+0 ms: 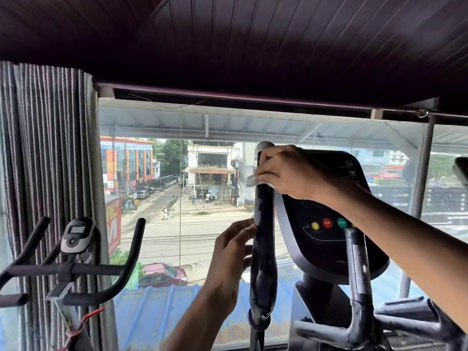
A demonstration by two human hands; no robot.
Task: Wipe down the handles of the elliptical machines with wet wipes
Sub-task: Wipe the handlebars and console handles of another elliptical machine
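Observation:
The elliptical's left handle (263, 249) is a tall black padded bar with a silver cap, standing upright in the middle of the view. My right hand (286, 173) grips the handle near its top, with a pale wet wipe (250, 180) bunched under the fingers and sticking out to the left. My left hand (233, 252) holds the handle lower down from the left side, fingers curled against the padding. The elliptical's right handle (357, 269) is a worn metal bar below my right forearm.
The elliptical console (326, 224) with coloured buttons sits just right of the handle. An exercise bike with black handlebars (76, 269) and a small display stands at the left, before a striped curtain (48, 148). A large window (177, 186) faces a street.

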